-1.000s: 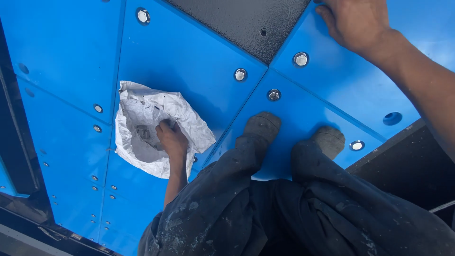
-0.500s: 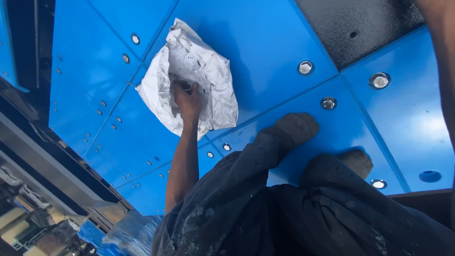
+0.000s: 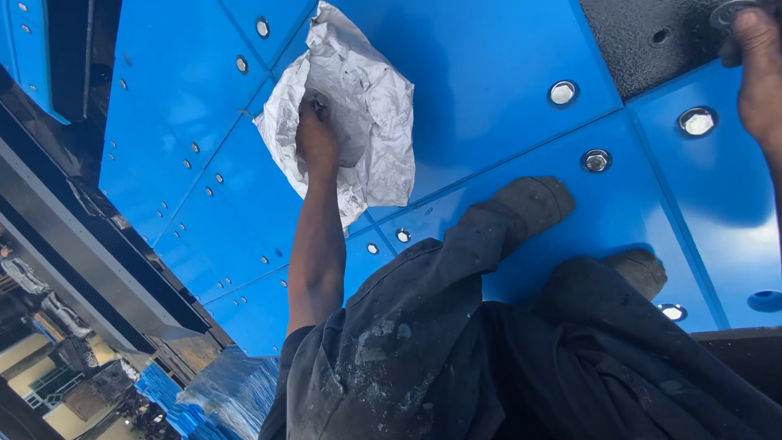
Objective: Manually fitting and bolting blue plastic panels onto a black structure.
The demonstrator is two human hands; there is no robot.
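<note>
Your left hand (image 3: 316,138) was down inside the mouth of the white sack (image 3: 358,122), which lay crumpled on the blue panel (image 3: 489,65) up and to the left of your knees. Fingers were curled in against the sack's inner wall; whether they'd closed on something inside or only on the fabric, can't tell, as the folds hid the fingertips. The sack's long axis ran roughly from upper centre down toward your legs, mouth facing you, so your left forearm lay nearly in line w/ it. Left hand was the one in contact; right was well apart, across the surface.

Your right hand (image 3: 757,73) was up at the top right corner, at the edge of the dark grey plate (image 3: 643,33), fingers bent round a bolt head (image 3: 723,12) there. Looked like a pinch grip on it, but frame edge cut most of it off, so can't say for sure.

Other bits: silver bolts (image 3: 562,92) sat along the panel seams btw the sack and your right hand, one more (image 3: 698,121) just below that hand. Your feet (image 3: 529,204) in dusty dark trousers were planted on the blue panel below the sack. Plastic-wrapped blue stock (image 3: 228,391) lay far below at bottom left.
</note>
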